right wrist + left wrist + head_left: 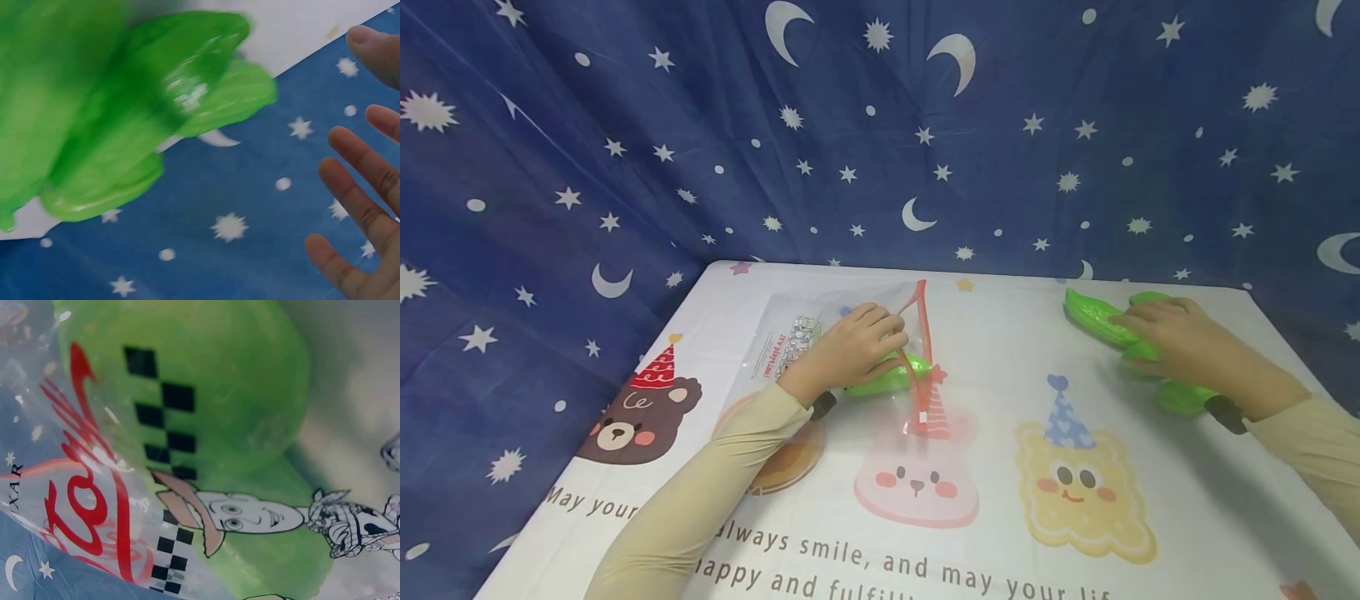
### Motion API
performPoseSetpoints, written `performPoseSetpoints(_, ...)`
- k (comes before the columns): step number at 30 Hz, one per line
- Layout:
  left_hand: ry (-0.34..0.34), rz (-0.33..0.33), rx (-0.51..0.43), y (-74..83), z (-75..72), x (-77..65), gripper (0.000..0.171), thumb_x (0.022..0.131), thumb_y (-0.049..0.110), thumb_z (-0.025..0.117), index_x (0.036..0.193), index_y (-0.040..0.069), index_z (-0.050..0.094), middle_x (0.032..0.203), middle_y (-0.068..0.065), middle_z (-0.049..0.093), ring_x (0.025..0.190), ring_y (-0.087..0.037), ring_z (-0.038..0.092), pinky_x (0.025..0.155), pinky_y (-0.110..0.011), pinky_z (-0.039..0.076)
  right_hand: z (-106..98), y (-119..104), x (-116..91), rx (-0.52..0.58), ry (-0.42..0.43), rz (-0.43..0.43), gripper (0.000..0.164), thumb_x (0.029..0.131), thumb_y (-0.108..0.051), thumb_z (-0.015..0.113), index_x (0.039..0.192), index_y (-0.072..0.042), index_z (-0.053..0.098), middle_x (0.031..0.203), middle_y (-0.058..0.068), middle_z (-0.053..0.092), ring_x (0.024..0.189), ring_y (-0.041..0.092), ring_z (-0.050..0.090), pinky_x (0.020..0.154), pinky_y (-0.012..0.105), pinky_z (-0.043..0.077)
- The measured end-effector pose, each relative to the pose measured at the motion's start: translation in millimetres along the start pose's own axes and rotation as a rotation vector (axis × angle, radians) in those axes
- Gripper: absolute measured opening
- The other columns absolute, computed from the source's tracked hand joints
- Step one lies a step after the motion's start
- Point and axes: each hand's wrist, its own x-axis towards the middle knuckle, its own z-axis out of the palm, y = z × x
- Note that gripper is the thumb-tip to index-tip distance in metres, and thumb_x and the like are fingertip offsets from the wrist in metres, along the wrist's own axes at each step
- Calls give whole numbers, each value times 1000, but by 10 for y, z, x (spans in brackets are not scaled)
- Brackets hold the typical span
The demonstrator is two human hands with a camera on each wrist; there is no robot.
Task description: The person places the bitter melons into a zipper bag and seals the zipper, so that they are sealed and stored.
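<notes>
A clear zip bag (778, 333) with a red zip edge and printed cartoon figures lies on the left of the table. My left hand (861, 346) grips its upper lip near the zip, and the mouth gapes beneath the fingers. Inside sits a glossy green ridged piece (883, 379); the left wrist view shows green rounded shapes (237, 381) behind the print. On the right, my right hand (1183, 346) is over several similar green ridged pieces (1093, 317). The right wrist view shows its fingers (369, 215) spread, apart from the green pieces (181, 87).
The table carries a white cloth (1000, 350) printed with a bear, a pink animal, a biscuit face and lettering. A dark blue curtain (880, 183) with moons and stars hangs behind it and along the left side.
</notes>
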Motion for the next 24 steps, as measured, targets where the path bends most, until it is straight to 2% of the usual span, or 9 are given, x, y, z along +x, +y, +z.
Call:
performPoseSetpoints(6,-8,-7,7,5,-4,-1,22,84,29,67,94,11,59,95,-2,61,91,-21,57,91,-33,44,66,168,-118,5,-16,50,53,66,-26,82,112,-6,64,120,24,59,109,42,55,80,59,42)
performPoseSetpoints(12,-10,-10,3,9,-13,1,22,84,29,67,94,11,59,96,-3,61,92,-21,57,92,-33,44,129,312,-255,-21,-30,63,53,60,-16,83,109,-4,65,104,19,66,97,40,60,74,59,43)
performPoseSetpoints(14,-11,-12,1,8,-10,0,22,84,29,67,94,11,59,96,-3,61,92,-22,57,92,-34,44,133,358,-302,-29,-68,89,54,60,-17,84,108,-3,65,100,17,66,95,40,60,73,59,43)
performPoseSetpoints(20,-7,-15,-1,8,1,-1,22,84,30,67,93,11,59,96,-3,61,92,-21,57,92,-33,44,120,480,-451,-19,-208,173,53,66,-22,81,112,-1,63,104,20,65,98,42,58,76,62,41)
performPoseSetpoints(24,-3,-17,-5,9,0,-2,22,84,29,67,93,11,59,96,-3,62,92,-22,57,93,-34,44,121,517,-544,-38,-249,223,46,70,-22,78,110,-2,64,105,22,65,98,43,57,76,65,41)
